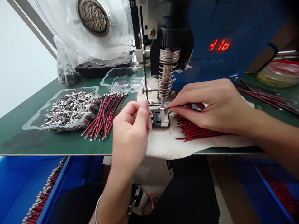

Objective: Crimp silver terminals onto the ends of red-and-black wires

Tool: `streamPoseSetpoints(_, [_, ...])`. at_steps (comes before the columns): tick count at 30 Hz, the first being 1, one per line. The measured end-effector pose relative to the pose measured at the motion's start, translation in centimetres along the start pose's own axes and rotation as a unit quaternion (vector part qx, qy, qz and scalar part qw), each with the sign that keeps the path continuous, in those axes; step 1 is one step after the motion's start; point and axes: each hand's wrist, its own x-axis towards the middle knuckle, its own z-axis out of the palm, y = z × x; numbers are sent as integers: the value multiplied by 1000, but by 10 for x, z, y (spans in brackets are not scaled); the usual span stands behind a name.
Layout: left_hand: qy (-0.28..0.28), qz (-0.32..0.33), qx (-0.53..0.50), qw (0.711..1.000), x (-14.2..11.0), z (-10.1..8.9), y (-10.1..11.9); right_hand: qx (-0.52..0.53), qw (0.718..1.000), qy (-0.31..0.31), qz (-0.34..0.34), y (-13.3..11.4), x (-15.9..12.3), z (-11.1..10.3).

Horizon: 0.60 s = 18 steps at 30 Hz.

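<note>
My right hand pinches a red and black wire between thumb and fingers. The tip of that wire lies at a small metal jig, under the machine's spring-wrapped head. My left hand is closed at the jig's left side, thumb against bent fingers. Small shiny metal bits show by its fingertips, but what it grips is mostly hidden. Beneath my right hand a bundle of red and black wires lies on a white cloth.
Left of my hands, wires with metal ends lie beside a clear tray of loose metal terminals. Behind stand another clear tray and a large reel. The blue machine fills the back right. Blue bins sit below the table edge.
</note>
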Motion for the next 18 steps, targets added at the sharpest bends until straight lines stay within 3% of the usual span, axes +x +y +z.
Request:
streamPoseSetpoints(14, [6, 3, 6, 1000, 2, 0, -2, 2, 1000, -5, 27, -2, 1, -1])
streamPoseSetpoints(18, [37, 10, -2, 999, -3, 4, 3, -10, 1000, 18, 13, -2, 1, -2])
